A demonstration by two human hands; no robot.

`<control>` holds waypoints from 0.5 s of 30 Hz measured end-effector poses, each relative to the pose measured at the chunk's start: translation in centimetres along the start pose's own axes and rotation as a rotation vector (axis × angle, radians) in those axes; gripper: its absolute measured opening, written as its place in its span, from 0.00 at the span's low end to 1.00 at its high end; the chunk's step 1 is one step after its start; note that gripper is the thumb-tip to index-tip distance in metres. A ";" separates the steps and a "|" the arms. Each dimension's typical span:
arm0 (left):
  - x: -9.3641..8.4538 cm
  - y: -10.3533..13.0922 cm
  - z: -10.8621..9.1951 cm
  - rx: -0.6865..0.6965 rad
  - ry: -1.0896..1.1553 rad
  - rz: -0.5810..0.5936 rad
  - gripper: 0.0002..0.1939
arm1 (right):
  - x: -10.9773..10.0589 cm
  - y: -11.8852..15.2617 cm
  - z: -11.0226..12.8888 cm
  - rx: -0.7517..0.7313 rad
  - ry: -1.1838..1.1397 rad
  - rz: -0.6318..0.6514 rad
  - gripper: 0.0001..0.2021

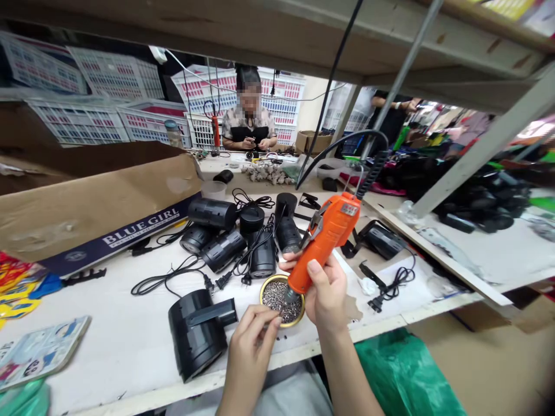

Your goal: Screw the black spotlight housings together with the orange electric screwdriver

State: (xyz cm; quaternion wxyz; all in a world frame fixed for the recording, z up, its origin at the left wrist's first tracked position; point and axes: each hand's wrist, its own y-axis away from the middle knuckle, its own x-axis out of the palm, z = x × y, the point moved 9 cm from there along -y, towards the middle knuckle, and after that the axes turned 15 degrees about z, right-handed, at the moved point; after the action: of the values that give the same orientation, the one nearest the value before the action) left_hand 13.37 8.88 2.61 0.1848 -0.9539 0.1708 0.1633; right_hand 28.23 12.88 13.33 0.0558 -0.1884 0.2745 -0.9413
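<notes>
My right hand (325, 286) is wrapped round an orange electric screwdriver (325, 240), which hangs from a black cable and tilts with its tip down and to the left. The tip is over a round yellow-rimmed bowl (274, 294) full of small screws. My left hand (255, 332) is at the bowl's near-left edge, thumb and fingertips pinched close to the tip; what they hold is too small to make out. Left of that hand, a black cylindrical housing with a handle (197, 332) lies on the white table (125, 346).
Several black housings (223, 248) with cords lie behind the bowl. A cardboard box (99, 202) stands at the left, a metal tin (41, 349) near front left. Another housing (384, 240) lies right. A person (249, 124) sits across; a shelf (303, 34) hangs overhead.
</notes>
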 end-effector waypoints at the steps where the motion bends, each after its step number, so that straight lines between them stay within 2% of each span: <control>1: 0.0 0.0 0.1 0.000 -0.001 0.003 0.10 | 0.0 0.0 0.0 -0.003 0.001 -0.001 0.12; 8: 0.1 -0.1 -0.6 0.022 -0.030 0.000 0.10 | 0.1 0.6 -0.1 -0.003 0.008 0.013 0.12; 15: 0.5 -0.1 -0.3 -0.084 -0.027 0.064 0.18 | -1.0 0.5 0.6 -0.021 0.082 0.007 0.12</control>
State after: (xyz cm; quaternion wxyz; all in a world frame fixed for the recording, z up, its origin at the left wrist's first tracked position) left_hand 13.92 8.67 2.75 0.1415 -0.9526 0.1917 0.1891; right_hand 29.36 12.37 13.17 0.0458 -0.1490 0.2871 -0.9451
